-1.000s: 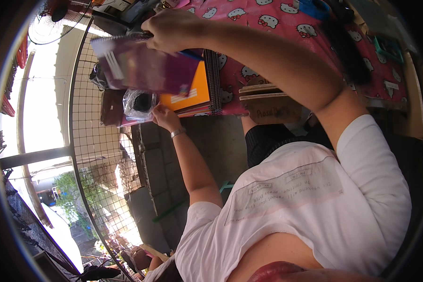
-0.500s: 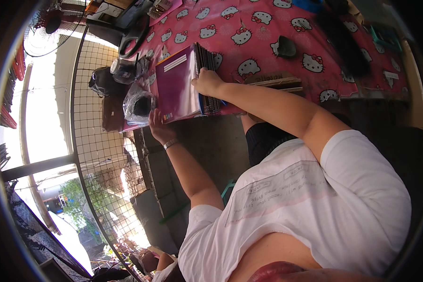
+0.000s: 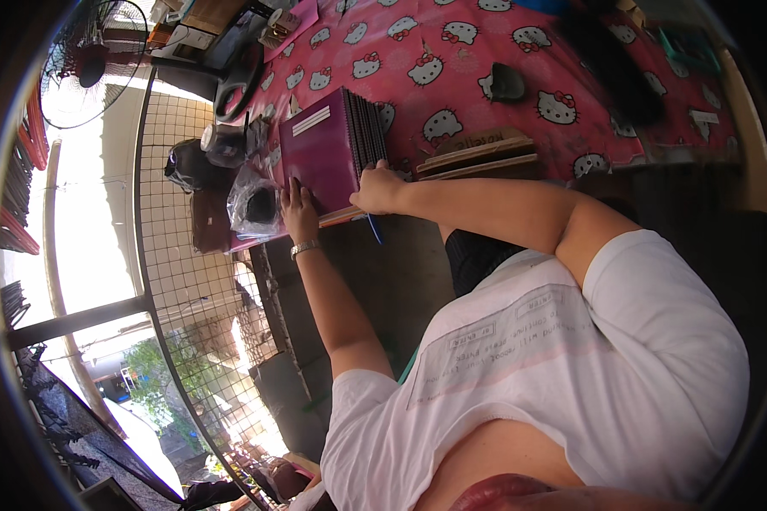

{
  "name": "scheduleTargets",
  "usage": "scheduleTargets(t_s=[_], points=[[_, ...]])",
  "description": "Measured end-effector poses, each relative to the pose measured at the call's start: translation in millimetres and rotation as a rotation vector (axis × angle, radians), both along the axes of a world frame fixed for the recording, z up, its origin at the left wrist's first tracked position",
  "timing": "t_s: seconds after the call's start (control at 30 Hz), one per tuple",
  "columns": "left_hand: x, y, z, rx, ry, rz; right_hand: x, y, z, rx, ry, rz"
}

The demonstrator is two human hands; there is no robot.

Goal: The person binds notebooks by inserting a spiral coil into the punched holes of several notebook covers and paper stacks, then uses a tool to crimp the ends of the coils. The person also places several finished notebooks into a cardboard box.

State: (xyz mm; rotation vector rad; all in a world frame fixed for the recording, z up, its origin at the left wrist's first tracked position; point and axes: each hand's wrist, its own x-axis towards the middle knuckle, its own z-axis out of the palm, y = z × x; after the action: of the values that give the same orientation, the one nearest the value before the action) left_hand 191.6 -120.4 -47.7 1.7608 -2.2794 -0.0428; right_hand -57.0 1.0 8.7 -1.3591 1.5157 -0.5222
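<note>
A stack of spiral notebooks (image 3: 324,140) with a purple top cover lies at the table's front edge, its dark coils along the right side. My right hand (image 3: 378,189) has its fingers curled on the lower right corner of the stack, by the coils. A thin blue strip (image 3: 375,228) hangs just below that hand; I cannot tell what it is part of. My left hand (image 3: 298,213) rests with fingers stretched out on the lower left of the purple cover.
A pink patterned cloth (image 3: 477,111) covers the table. Left of the notebooks are a plastic-wrapped dark thing (image 3: 254,204), a jar (image 3: 223,146) and a black bag (image 3: 187,164). Cardboard pieces (image 3: 477,153) lie to the right. A wire grille (image 3: 172,204) and a fan (image 3: 91,64) stand at left.
My right hand has moved down the coils to the lower corner. My left hand has shifted from the notebooks' lower left edge onto the cover. The stack's coils sit more evenly together.
</note>
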Motion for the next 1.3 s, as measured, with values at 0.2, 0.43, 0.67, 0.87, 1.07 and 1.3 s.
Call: scheduleTargets(t_s=[0.2,0.43,0.67,0.87,1.07,1.3], points=[[9.0,11.3,-7.5,-0.028,0.036,0.038,-79.7,10.1,38.4,-0.409,-0.344,-0.237],[-39.2,17.9,36.3,-0.019,-0.052,0.155,-285.7,88.8,-55.7,-0.492,0.478,-0.403],[-152.6,35.6,28.0,0.136,-0.279,-0.123,-304.1,145.6,-136.9,-0.394,0.507,-0.637],[-108.8,13.2,-2.0,0.139,-0.295,-0.198,-365.7,183.5,-37.3,-0.806,0.473,-0.642],[-125.4,17.0,24.0,0.297,-0.291,-0.149,-573.4,332.2,26.3,-1.015,1.397,-1.284],[-299.3,37.0,63.2,0.055,-0.308,-0.274,-725.6,517.1,-55.2,0.003,1.042,-1.561]])
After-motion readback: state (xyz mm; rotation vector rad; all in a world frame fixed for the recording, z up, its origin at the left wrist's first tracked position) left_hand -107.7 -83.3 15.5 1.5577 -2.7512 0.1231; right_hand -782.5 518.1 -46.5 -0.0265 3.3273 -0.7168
